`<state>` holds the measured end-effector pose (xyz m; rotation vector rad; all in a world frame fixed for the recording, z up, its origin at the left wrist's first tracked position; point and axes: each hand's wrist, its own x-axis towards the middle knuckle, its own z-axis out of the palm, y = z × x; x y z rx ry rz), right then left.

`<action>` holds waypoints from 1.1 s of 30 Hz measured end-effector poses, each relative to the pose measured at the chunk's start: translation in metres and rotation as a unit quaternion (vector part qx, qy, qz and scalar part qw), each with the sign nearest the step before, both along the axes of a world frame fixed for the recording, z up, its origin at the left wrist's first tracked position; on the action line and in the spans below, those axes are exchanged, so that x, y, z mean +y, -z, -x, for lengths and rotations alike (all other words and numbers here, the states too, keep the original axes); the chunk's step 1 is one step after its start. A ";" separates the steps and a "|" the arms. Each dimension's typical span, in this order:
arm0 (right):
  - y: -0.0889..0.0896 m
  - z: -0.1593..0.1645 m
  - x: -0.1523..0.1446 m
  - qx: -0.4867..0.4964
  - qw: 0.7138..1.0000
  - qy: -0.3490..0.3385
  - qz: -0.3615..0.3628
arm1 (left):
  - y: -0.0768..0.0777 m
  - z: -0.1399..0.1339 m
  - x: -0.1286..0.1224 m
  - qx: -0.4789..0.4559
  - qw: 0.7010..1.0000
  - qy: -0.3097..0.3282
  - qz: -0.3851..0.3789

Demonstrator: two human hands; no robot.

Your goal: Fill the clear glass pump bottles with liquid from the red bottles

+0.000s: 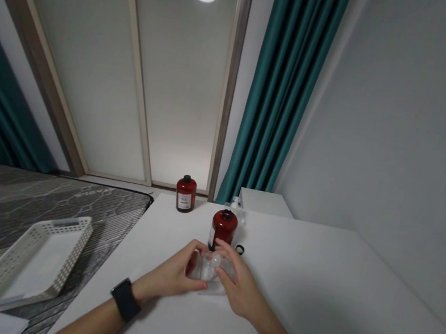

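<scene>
In front of me, both hands are at a crinkled clear plastic wrapper (208, 271) with something whitish inside; its kind I cannot make out. My left hand (178, 271) grips the wrapper's left side between thumb and fingers. On the other side my right hand (242, 288) pinches at the wrapper's top with thumb and fingers curled. Right behind the fingers stands a dark red bottle (225, 225), upright, with a black neck and a white label partly showing. A small black ring (239, 249) lies to the right of that bottle.
Another dark red bottle (186, 195) with a black cap stands at the white table's (287, 316) far left corner. A white pump top (235, 202) with clear plastic is behind the nearer bottle. A white perforated basket (75, 256) sits left of the table on a grey patterned surface.
</scene>
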<state>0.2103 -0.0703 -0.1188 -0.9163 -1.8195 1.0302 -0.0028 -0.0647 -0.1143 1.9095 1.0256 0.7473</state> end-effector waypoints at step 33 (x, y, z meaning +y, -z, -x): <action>-0.002 0.008 -0.004 -0.029 0.993 0.083 -0.075 | -0.001 -0.008 -0.003 0.000 0.999 -0.044 -0.005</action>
